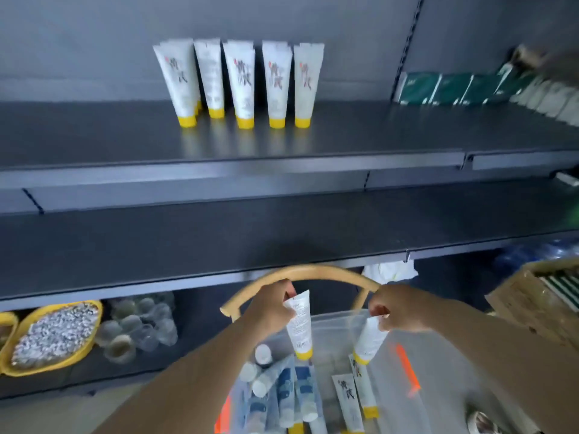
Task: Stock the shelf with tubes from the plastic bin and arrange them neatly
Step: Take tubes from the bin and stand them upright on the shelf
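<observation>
Fingers of the left hand (272,305) pinched the crimped top of a white tube (300,324), its yellow cap hanging down above the plastic bin (438,364). The right hand (398,308) gripped a second tube (369,339) the same way. Five rows of tubes (239,83) stood upright on the shelf (94,136).

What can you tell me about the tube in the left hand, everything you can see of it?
The tube in the left hand is white, soft-looking plastic with small print facing the camera and a yellow cap at the bottom. It hangs cap-down, roughly upright, above the clear plastic bin, in front of the curved tan handle. The left hand pinches its flat crimped top end; nothing else touches it.
</observation>
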Tool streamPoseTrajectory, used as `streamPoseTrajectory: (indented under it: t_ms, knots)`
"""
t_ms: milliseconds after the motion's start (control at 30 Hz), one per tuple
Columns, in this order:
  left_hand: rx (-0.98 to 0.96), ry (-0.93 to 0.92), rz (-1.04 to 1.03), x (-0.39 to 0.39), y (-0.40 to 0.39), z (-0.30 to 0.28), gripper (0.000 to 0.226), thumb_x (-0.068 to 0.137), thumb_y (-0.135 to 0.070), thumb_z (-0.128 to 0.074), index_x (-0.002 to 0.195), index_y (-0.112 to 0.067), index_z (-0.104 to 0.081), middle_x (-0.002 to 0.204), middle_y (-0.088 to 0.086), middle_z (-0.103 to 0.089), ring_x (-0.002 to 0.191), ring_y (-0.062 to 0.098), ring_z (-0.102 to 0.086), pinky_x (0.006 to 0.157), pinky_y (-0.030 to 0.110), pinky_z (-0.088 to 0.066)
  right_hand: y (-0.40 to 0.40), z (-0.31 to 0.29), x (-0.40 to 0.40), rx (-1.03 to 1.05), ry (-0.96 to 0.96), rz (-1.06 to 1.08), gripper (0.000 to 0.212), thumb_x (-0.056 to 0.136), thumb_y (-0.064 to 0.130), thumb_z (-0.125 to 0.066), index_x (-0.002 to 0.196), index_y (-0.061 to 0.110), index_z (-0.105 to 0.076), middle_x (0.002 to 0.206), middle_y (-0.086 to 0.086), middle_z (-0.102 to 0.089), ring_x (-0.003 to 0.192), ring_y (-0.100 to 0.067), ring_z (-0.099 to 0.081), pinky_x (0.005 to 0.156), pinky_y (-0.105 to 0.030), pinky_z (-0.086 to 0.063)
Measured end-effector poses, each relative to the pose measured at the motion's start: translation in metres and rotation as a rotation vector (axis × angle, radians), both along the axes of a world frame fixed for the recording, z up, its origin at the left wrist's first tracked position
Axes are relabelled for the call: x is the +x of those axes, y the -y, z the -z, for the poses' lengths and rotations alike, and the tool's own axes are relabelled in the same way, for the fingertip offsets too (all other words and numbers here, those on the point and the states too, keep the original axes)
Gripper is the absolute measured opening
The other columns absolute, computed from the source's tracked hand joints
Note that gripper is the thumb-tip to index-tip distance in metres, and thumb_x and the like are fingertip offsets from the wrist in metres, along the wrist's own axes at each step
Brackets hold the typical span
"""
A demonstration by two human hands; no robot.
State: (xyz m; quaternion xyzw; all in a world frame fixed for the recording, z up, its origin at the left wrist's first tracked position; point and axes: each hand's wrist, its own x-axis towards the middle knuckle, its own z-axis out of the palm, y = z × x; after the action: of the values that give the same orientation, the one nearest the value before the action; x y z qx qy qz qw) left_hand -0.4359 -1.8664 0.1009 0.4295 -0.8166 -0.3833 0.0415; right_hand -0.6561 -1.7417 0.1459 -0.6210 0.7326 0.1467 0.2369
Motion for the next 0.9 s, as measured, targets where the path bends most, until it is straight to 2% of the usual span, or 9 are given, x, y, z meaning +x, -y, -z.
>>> streamPoseTrajectory:
  t_ms: [67, 133, 233, 333, 433, 533, 633, 733, 900]
  knots:
    - [-0.066, -0.029, 0.010, 0.014, 0.011, -0.050, 0.020, 0.079, -0.008, -0.058, 0.093, -0.022, -0.056, 0.089, -0.004, -0.060, 0.079, 0.015, -0.058, 0.066, 0.026, -0.045, 0.008, -0.053, 0.010, -0.100, -0.004, 0.018, 0.008, 0.080, 0.023, -0.059, 0.086, 0.021, -0.065, 0.081, 0.008, -0.057, 0.083, -0.016, -0.059, 0.063, -0.024, -0.040]
    - [-0.145, -0.051, 0.015, 0.028, 0.022, -0.100, 0.017, 0.080, -0.007, -0.058, 0.088, -0.022, -0.055, 0.087, -0.006, -0.057, 0.078, 0.013, -0.057, 0.062, 0.021, -0.044, 0.017, -0.106, 0.021, -0.184, -0.039, 0.032, 0.011, 0.081, 0.022, -0.058, 0.086, 0.017, -0.066, 0.079, 0.007, -0.058, 0.078, -0.014, -0.057, 0.059, -0.023, -0.038]
    - [-0.236, -0.115, 0.010, 0.045, 0.040, -0.169, 0.019, 0.080, -0.004, -0.059, 0.082, -0.021, -0.052, 0.084, -0.005, -0.055, 0.077, 0.013, -0.054, 0.053, 0.014, -0.038, 0.031, -0.177, 0.032, -0.323, -0.047, 0.055, 0.012, 0.084, 0.021, -0.059, 0.072, 0.020, -0.057, 0.075, 0.009, -0.052, 0.070, -0.009, -0.049, 0.055, -0.020, -0.034]
    - [-0.343, -0.130, -0.030, 0.055, 0.063, -0.227, 0.015, 0.082, -0.006, -0.060, 0.093, -0.015, -0.057, 0.096, 0.001, -0.059, 0.092, 0.020, -0.057, 0.071, 0.024, -0.042, 0.049, -0.234, 0.036, -0.440, -0.039, 0.061, 0.012, 0.085, 0.022, -0.062, 0.073, 0.020, -0.060, 0.078, 0.006, -0.055, 0.068, -0.005, -0.048, 0.053, -0.019, -0.034]
    - [-0.399, -0.175, -0.103, 0.056, 0.093, -0.274, 0.016, 0.083, -0.004, -0.059, 0.095, -0.014, -0.058, 0.102, 0.003, -0.060, 0.093, 0.020, -0.057, 0.069, 0.023, -0.044, 0.075, -0.277, 0.032, -0.563, 0.032, 0.121, 0.011, 0.082, 0.015, -0.064, 0.078, 0.005, -0.066, 0.077, -0.003, -0.060, 0.061, -0.008, -0.049, 0.052, -0.020, -0.038]
    - [-0.465, -0.198, -0.202, 0.045, 0.131, -0.305, 0.020, 0.083, -0.004, -0.059, 0.101, -0.013, -0.060, 0.107, 0.009, -0.062, 0.092, 0.025, -0.058, 0.071, 0.026, -0.046, 0.109, -0.304, 0.023, -0.624, 0.070, 0.126, 0.009, 0.082, 0.013, -0.067, 0.082, 0.004, -0.069, 0.072, 0.000, -0.060, 0.058, -0.007, -0.051, 0.054, -0.022, -0.041]
    - [-0.518, -0.214, -0.292, 0.026, 0.171, -0.325, 0.026, 0.084, -0.001, -0.055, 0.109, -0.010, -0.057, 0.107, 0.013, -0.062, 0.078, 0.023, -0.053, 0.064, 0.027, -0.042, 0.149, -0.320, 0.005, -0.641, 0.071, 0.127, 0.013, 0.083, 0.014, -0.066, 0.092, 0.005, -0.071, 0.083, -0.003, -0.068, 0.062, -0.008, -0.055, 0.053, -0.020, -0.042]
    - [-0.566, -0.166, -0.387, 0.007, 0.205, -0.333, 0.029, 0.086, 0.000, -0.048, 0.113, -0.009, -0.053, 0.107, 0.013, -0.060, 0.081, 0.024, -0.050, 0.066, 0.028, -0.038, 0.186, -0.325, -0.014, -0.656, 0.078, 0.124, 0.013, 0.083, 0.014, -0.065, 0.090, 0.005, -0.071, 0.080, -0.005, -0.068, 0.060, -0.008, -0.053, 0.049, -0.018, -0.038]
    - [-0.565, -0.101, -0.501, -0.027, 0.262, -0.327, 0.034, 0.085, 0.004, -0.042, 0.115, -0.008, -0.051, 0.108, 0.015, -0.059, 0.095, 0.034, -0.057, 0.071, 0.033, -0.047, 0.241, -0.317, -0.045, -0.622, 0.055, 0.080, 0.010, 0.083, 0.014, -0.063, 0.082, 0.005, -0.068, 0.070, -0.005, -0.062, 0.062, -0.013, -0.052, 0.048, -0.019, -0.033]
